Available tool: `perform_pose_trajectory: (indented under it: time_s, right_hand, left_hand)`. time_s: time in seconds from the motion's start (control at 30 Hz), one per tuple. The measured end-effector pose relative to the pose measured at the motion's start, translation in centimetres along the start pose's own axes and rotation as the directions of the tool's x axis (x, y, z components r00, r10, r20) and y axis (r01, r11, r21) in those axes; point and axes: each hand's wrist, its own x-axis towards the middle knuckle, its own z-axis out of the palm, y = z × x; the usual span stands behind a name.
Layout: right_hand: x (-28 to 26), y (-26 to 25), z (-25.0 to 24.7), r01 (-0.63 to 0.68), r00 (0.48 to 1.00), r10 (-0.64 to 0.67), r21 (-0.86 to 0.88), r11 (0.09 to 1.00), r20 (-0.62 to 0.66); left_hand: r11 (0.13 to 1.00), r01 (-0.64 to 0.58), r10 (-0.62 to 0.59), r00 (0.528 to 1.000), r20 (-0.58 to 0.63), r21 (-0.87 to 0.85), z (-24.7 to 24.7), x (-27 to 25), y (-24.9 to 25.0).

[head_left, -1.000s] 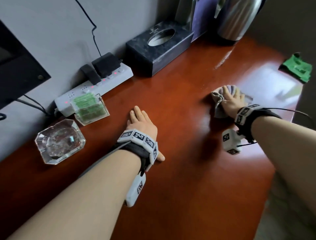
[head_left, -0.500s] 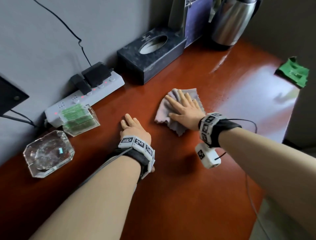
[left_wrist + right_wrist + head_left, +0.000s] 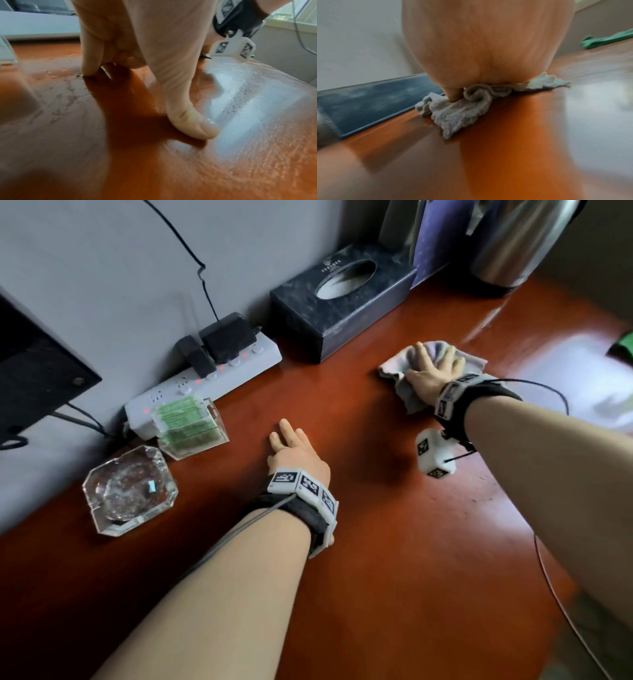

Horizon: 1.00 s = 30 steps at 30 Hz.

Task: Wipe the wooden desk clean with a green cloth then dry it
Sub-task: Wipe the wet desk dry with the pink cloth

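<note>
Desk (image 3: 376, 542) first: broad, polished red-brown wood, hard and slick, with a damp sheen along its right side, so cloth should glide easily. The left hand (image 3: 298, 457) rests flat, fingers straight, holding nothing. The right hand (image 3: 431, 371) presses spread fingers onto a pale grey cloth (image 3: 407, 400) at the far middle; soft and rumpled, it looks best worked under a flat palm. The green cloth (image 3: 607, 40) lies untouched at the far right edge.
</note>
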Motion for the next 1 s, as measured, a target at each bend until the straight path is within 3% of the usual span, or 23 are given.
perform_pose_trajectory:
  time_s: [0.1, 0.2, 0.3, 0.4, 0.5, 0.67, 0.8, 0.87, 1.0]
  right_hand:
    - [-0.3, -4.3, 1.3, 0.179, 0.981, -0.174, -0.062, 0.982, 0.081]
    - [-2.3, -6.8, 2.6, 0.361, 0.929, -0.347, -0.111, 0.926, 0.129]
    - [-5.5, -6.3, 2.9, 0.510, 0.856, -0.483, -0.152, 0.847, 0.185]
    - [-8.9, -3.6, 3.0, 0.610, 0.789, -0.574, -0.166, 0.775, 0.220]
    - [-10.2, -0.1, 3.0, 0.624, 0.775, -0.581, -0.157, 0.766, 0.248]
    - [-6.7, 2.5, 0.9, 0.376, 0.921, -0.357, -0.111, 0.920, 0.159]
    - [-5.4, -0.8, 1.5, 0.242, 0.967, -0.231, -0.108, 0.964, 0.103]
    - [-6.2, -3.2, 2.6, 0.340, 0.939, -0.325, -0.149, 0.929, 0.113]
    - [-9.2, -8.4, 4.7, 0.594, 0.804, -0.564, -0.207, 0.778, 0.188]
  left_hand:
    - [1.000, 0.023, -0.024, 0.999, 0.025, 0.019, 0.2, 0.4, 0.2]
    - [0.999, 0.036, -0.036, 0.999, 0.014, 0.014, 0.2, 0.4, 0.4]
    - [0.998, 0.018, -0.020, 0.999, -0.051, -0.053, -0.3, -0.3, -0.1]
    - [0.995, -0.095, 0.093, 0.990, -0.105, -0.020, 0.5, -1.6, -1.7]
    - [0.981, -0.183, 0.178, 0.981, -0.074, -0.070, 2.0, -3.5, -3.9]
    - [0.959, -0.256, 0.234, 0.957, -0.169, -0.122, 4.0, -4.2, -5.0]
    - [0.951, -0.277, 0.243, 0.943, -0.226, -0.136, 4.7, -3.8, -5.3]
    - [0.944, -0.300, 0.260, 0.932, -0.252, -0.138, 5.0, -3.9, -5.7]
    - [0.930, -0.347, 0.303, 0.911, -0.280, -0.121, 5.1, -4.3, -7.0]
